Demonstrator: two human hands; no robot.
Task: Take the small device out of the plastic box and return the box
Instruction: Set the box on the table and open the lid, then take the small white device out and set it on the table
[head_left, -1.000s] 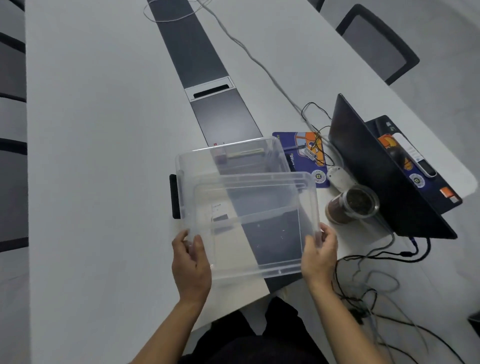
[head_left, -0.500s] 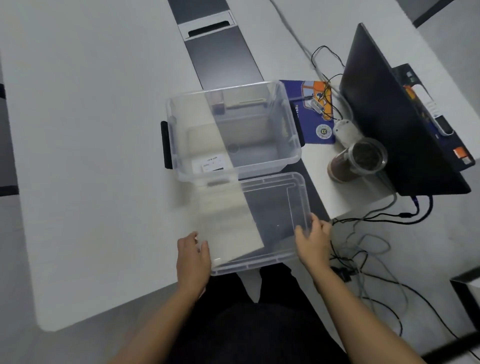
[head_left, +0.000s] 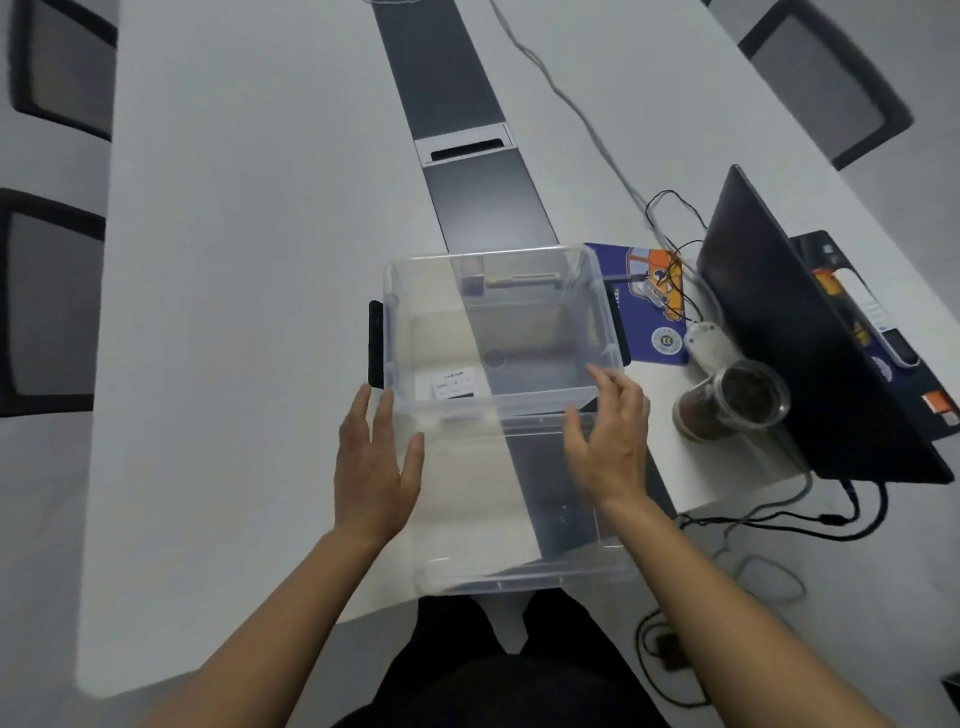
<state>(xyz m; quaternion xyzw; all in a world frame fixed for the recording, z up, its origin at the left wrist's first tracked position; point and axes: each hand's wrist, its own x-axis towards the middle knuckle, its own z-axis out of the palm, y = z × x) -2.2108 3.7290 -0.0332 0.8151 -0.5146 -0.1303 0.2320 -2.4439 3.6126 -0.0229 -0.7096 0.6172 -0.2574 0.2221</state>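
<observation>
A clear plastic box (head_left: 602, 312) with black side latches stands open on the white table, a white label on its near wall. I see no device inside it. Its clear lid (head_left: 519, 519) lies flat on the table between the box and the table's near edge. My left hand (head_left: 371, 467) hovers open at the box's near left corner, fingers spread, holding nothing. My right hand (head_left: 613, 441) is open above the lid, its fingertips at the box's near right rim.
A dark laptop (head_left: 810, 353) stands to the right, with a glass jar of brown stuff (head_left: 737, 400), a white mouse (head_left: 709, 340) and a blue mousepad (head_left: 644, 306) beside the box. Cables (head_left: 779, 519) hang off the right edge. A dark strip (head_left: 467, 130) runs down the table's middle.
Both hands have let go of the lid, which now lies flat on the table, and have moved forward to the box's near corners.
</observation>
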